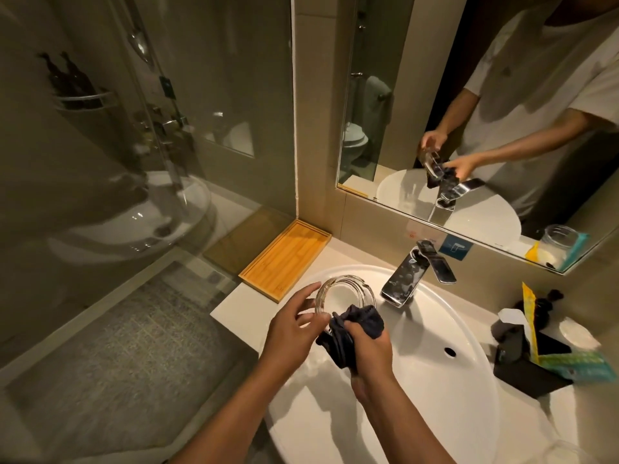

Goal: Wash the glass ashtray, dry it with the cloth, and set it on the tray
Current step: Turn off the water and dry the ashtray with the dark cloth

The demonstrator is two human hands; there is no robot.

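Over the sink [435, 380], the left hand [294, 333] cradled the tilted glass ashtray [345, 293] while the right hand [368, 349] clamped the dark cloth [351, 329] seemingly against its rim, the bamboo tray [284, 259] nearby.

A shiny tap [410, 277] stands at the back of the white sink [435, 380]. A big mirror [452, 95] hangs above. A glass jar [559, 237] shows in it.
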